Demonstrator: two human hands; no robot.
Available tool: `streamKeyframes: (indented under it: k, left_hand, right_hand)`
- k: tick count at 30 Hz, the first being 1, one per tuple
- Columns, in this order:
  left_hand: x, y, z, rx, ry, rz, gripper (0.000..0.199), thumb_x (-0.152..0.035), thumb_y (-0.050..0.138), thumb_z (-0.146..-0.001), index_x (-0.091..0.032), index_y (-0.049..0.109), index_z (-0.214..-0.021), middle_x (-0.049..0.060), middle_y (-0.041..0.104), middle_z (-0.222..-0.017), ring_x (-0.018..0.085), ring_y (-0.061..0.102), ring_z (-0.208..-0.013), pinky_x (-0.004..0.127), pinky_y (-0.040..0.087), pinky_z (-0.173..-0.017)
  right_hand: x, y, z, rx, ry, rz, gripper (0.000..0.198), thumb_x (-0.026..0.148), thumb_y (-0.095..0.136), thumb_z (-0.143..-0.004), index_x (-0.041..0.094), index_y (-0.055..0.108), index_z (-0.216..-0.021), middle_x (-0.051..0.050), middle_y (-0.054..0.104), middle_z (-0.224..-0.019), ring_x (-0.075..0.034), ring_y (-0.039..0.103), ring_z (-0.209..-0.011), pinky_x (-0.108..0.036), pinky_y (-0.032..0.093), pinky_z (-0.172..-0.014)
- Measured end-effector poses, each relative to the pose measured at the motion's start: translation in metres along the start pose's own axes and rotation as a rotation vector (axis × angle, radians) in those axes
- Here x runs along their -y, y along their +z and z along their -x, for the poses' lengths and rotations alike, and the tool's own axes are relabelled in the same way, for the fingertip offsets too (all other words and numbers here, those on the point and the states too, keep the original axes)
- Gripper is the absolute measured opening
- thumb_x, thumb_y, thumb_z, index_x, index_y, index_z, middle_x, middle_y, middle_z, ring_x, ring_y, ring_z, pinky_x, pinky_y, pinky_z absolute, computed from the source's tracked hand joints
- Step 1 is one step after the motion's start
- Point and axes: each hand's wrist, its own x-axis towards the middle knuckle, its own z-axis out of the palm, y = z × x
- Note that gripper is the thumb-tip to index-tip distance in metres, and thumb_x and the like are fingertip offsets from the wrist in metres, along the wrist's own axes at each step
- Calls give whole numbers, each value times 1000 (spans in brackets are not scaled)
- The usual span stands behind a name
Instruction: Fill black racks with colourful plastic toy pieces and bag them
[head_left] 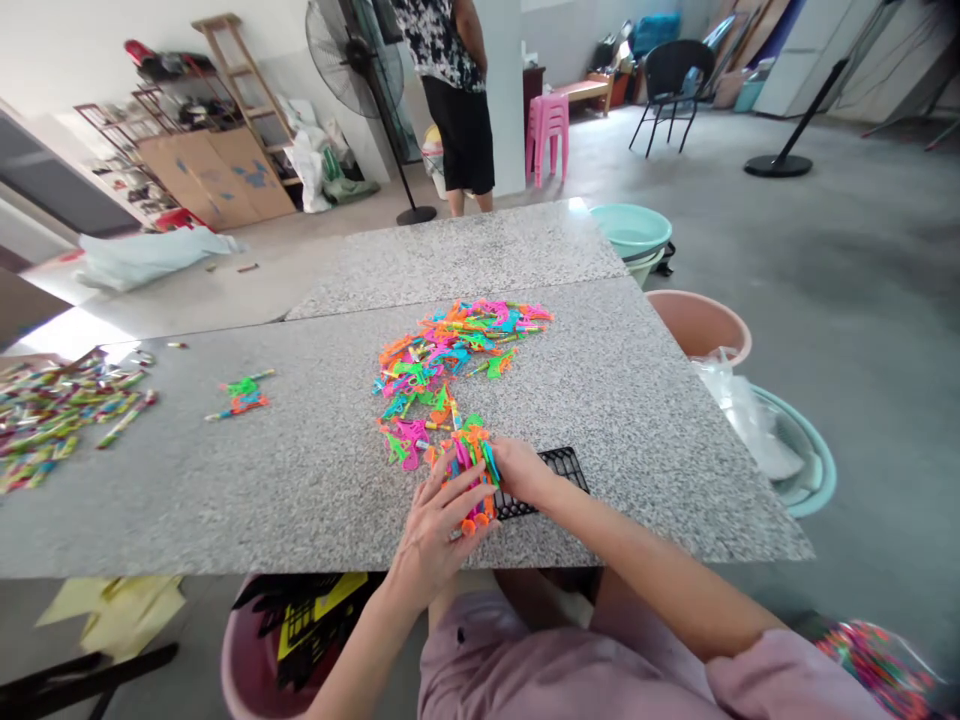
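A bundle of small bright plastic toys [477,462], orange, green, pink and blue, stands close together near the table's front edge. My left hand [439,515] curves round its left and front side, fingers laid across it. From the right, my right hand [523,470] closes on the same bundle, its fingertips partly hidden behind the toys. Beneath and beside my right wrist lies a black plastic grid tray [566,465], partly covered by the hand. Just beyond my hands spreads a loose pile of similar toys [431,365], some with printed tubes attached.
Colourful wrapped tubes [60,410] heap at the left of the speckled stone table [315,480]; two toys [244,400] lie apart. Basins [701,320] line the right edge. A pink tub [247,650] with black trays sits below. A person [454,100] stands beyond, near a fan [360,60].
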Motion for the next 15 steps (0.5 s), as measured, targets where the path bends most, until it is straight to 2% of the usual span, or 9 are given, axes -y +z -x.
streamKeyframes:
  k: [3, 5, 8, 10, 12, 14, 15]
  left_hand:
    - [-2, -7, -5, 13, 36, -85, 31, -34, 69, -86, -30, 65, -117, 2, 62, -131, 35, 40, -133, 53, 43, -98]
    - [-1, -12, -9, 59, 80, -108, 32, -34, 67, -87, -30, 63, -118, 2, 62, -131, 33, 45, -128, 52, 41, -97]
    - [-1, -19, -15, 151, 105, -68, 32, -32, 67, -86, -24, 61, -117, 6, 62, -130, 30, 47, -125, 51, 41, -99]
    - [-1, -21, -17, 197, 81, -41, 32, -31, 69, -84, -21, 60, -113, 7, 63, -129, 31, 47, -125, 51, 42, -100]
    - [-2, -21, -19, 217, 50, -33, 29, -30, 70, -83, -21, 60, -110, 6, 63, -127, 31, 46, -124, 51, 43, -99]
    - [-4, -21, -20, 216, 28, -25, 25, -29, 70, -83, -22, 61, -106, 5, 64, -124, 31, 47, -123, 50, 43, -99]
    - [-6, -21, -21, 209, 17, -22, 25, -28, 70, -83, -22, 61, -106, 5, 65, -121, 30, 47, -122, 49, 44, -99]
  right_hand:
    - [2, 1, -4, 45, 3, 0, 20, 16, 61, -81, 16, 70, -99, -10, 72, -88, -24, 67, -81, -27, 44, -68]
    - [0, 6, -6, 27, -18, -35, 19, 17, 64, -79, 17, 70, -96, -8, 72, -85, -23, 67, -79, -26, 44, -67]
    - [-12, 6, -8, 31, -132, -113, 24, 13, 68, -74, 19, 69, -97, -4, 72, -90, -20, 66, -81, -24, 46, -69]
    - [-24, -5, -14, 74, -174, -144, 30, 10, 67, -73, 19, 68, -102, -2, 71, -94, -18, 66, -82, -23, 47, -73]
    - [-37, -23, -28, 4, -73, -62, 34, 6, 61, -77, 17, 65, -109, -5, 69, -102, -18, 65, -88, -25, 48, -79]
    - [-48, -42, -49, -157, 87, 128, 41, 0, 52, -81, 14, 61, -119, -11, 63, -118, -22, 60, -103, -30, 48, -87]
    - [-51, -49, -62, -209, 125, 233, 45, -2, 48, -83, 14, 58, -124, -14, 58, -126, -24, 55, -113, -33, 47, -91]
